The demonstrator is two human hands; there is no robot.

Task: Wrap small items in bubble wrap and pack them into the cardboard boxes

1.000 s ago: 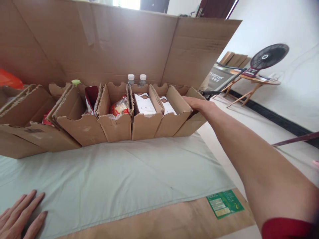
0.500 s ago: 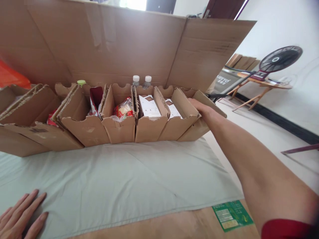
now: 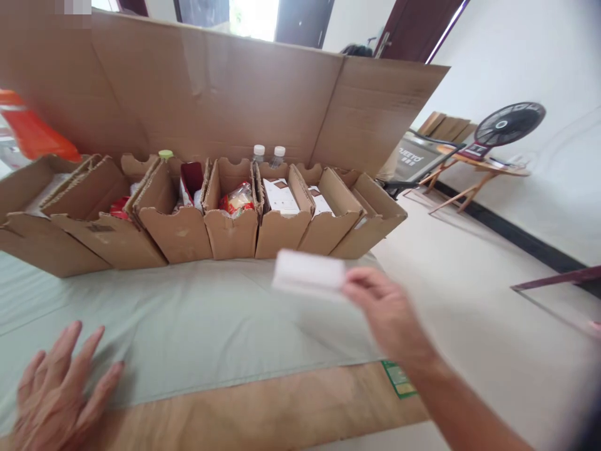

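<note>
A blurred white rectangular item [image 3: 308, 273] is pinched at its right end between the thumb and fingers of my right hand [image 3: 382, 307], above the cloth in front of the boxes. My left hand [image 3: 66, 382] lies at the lower left on the pale green cloth [image 3: 201, 313], fingers spread and holding nothing. Behind stands a row of cardboard boxes [image 3: 176, 237]. One holds red and clear packets [image 3: 238, 199], two hold white boxes [image 3: 282, 199], and another has a dark red packet [image 3: 191, 183] in it.
A tall cardboard sheet [image 3: 225, 94] rises behind the boxes, with two clear bottles [image 3: 278, 155] and an orange object [image 3: 40, 131] near it. A green card [image 3: 398, 378] lies at the table's edge. A fan [image 3: 509, 125] stands on a small table at the right.
My right hand has come out of the rightmost box and moved toward me with the white item. My left hand appears farther into view, its fingers more widely spread. The view has shifted.
</note>
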